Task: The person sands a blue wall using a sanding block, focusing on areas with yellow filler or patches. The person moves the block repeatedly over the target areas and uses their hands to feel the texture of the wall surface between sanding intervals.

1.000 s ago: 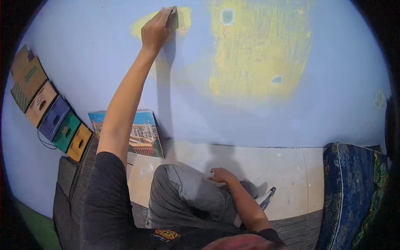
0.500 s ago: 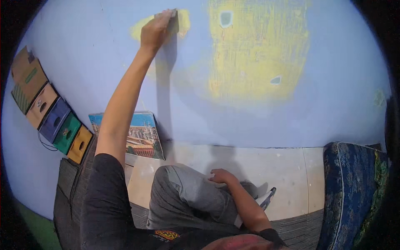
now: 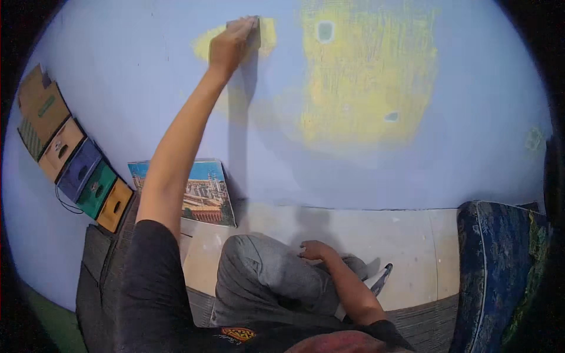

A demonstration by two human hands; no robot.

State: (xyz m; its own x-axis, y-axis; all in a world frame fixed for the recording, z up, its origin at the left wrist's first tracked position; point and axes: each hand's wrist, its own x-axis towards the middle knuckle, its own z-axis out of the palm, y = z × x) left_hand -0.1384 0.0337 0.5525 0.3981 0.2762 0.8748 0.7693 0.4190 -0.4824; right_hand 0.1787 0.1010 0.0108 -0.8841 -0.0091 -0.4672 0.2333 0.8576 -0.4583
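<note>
With my left arm stretched up, my left hand [image 3: 226,52] presses a flat grey piece [image 3: 255,29] against the wall. It looks like sandpaper, but the hand hides much of it. Around the hand is a small yellow patch [image 3: 269,34] in the lilac wall [image 3: 176,76]. To its right is a larger, streaky yellow patch [image 3: 365,76] with two small pale-edged grey-green spots. My right hand [image 3: 313,250] hangs beside my raised knee, holding nothing, its fingers loosely bent and apart.
A city picture [image 3: 206,197] leans against the wall's foot. Several coloured boxes [image 3: 76,167] stand along the left wall. A dark blue patterned cushion [image 3: 471,265] is at the right. Below the wall lies pale flooring [image 3: 406,235], with dark ribbed matting [image 3: 424,323] nearer me.
The view has shifted slightly, moving the wall and left arm a little rightward in the picture. My left hand stays on the small yellow patch. My right hand's fingers are slightly more bent.
</note>
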